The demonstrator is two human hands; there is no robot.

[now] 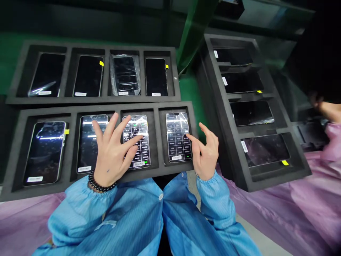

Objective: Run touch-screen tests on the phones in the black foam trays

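Note:
My left hand point(113, 153) has its fingers spread over the near foam tray point(156, 145). Its index fingertip reaches the lit screen of a smartphone point(137, 153) that shows a grid of labelled cells. My right hand point(206, 153) points its index finger at the right edge of a second lit smartphone point(177, 142), showing a similar grid. Whether the fingertips press the glass I cannot tell. Partly behind my left fingers lies a dark-screened smartphone point(86, 145). Another dark smartphone point(44, 153) with a yellow tab fills the leftmost compartment. White labels are stuck on the phones.
A second foam tray point(106, 97) behind holds several dark phones, one in a clear wrapper point(125, 75). At right, a stack of foam trays point(239, 153) carries more phones. Another person's hand point(326, 106) and pink sleeve show at far right. A green post point(191, 32) rises behind.

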